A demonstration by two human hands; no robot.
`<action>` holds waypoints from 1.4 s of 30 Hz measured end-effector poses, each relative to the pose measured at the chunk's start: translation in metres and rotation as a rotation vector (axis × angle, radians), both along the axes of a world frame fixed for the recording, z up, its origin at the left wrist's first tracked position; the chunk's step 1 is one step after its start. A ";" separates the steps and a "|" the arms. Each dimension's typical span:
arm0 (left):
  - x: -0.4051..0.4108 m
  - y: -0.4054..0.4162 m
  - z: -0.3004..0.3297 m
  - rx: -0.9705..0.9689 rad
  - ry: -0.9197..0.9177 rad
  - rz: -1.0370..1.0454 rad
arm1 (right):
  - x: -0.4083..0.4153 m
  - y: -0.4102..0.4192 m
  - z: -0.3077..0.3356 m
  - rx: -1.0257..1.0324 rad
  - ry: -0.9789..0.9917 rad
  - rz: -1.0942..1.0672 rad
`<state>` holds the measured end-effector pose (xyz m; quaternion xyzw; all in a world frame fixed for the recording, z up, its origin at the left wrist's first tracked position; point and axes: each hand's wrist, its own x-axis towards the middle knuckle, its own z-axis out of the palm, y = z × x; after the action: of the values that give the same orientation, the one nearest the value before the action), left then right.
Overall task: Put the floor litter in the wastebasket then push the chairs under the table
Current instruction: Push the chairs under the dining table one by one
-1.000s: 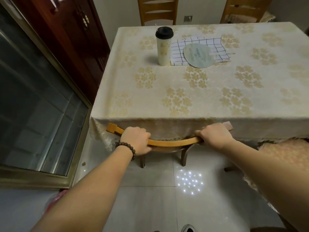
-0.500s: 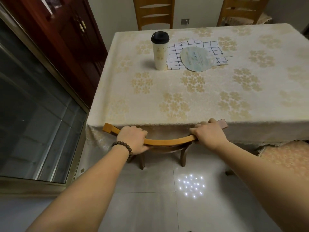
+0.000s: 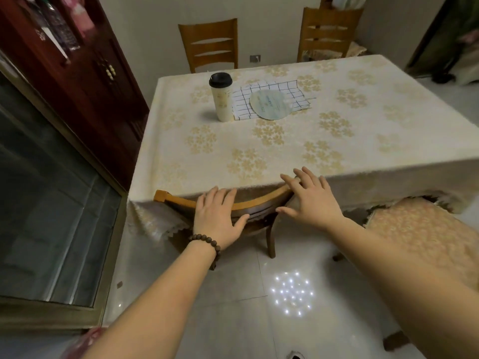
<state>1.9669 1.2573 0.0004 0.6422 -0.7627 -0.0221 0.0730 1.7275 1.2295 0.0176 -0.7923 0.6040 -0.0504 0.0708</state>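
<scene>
A wooden chair (image 3: 178, 200) stands pushed in under the near edge of the table (image 3: 259, 151), which wears a cream cloth with gold flowers. Only the chair's curved top rail and back legs show. My left hand (image 3: 216, 220) lies flat on the rail with fingers spread, a bead bracelet at the wrist. My right hand (image 3: 308, 200) rests over the rail's right end, fingers apart, not gripping. A second chair with a patterned seat cushion (image 3: 425, 234) stands out from the table at the right. No wastebasket or litter can be made out.
On the table stand a white cup with a black lid (image 3: 221, 97), a checked cloth (image 3: 269, 94) and a round fan (image 3: 269, 104). Two more chairs (image 3: 210, 45) stand at the far side. A dark wood cabinet (image 3: 85, 81) and glass door (image 3: 46, 203) line the left.
Both hands have let go of the chair's top rail and now lie on it with fingers spread. The chair sits further under the table, and my view has pulled back.
</scene>
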 end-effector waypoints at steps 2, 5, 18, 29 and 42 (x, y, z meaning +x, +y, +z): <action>-0.021 0.012 -0.004 -0.025 0.050 -0.022 | -0.017 0.022 0.001 -0.027 -0.021 -0.067; -0.061 0.025 -0.015 0.016 0.066 -0.091 | -0.047 0.060 -0.006 -0.048 -0.020 -0.174; -0.274 0.165 -0.032 0.135 0.128 -0.504 | -0.228 0.302 -0.033 -0.018 -0.067 -0.776; -0.493 0.328 -0.029 0.126 0.161 -0.615 | -0.428 0.509 -0.033 -0.023 -0.124 -0.978; -0.697 0.400 -0.003 -0.024 0.182 -0.571 | -0.642 0.582 -0.012 -0.009 -0.110 -0.907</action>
<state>1.2703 1.6576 -0.0027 0.3962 -0.9030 -0.0904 0.1395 1.0851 1.8112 0.0053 -0.4440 0.8851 -0.1209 0.0700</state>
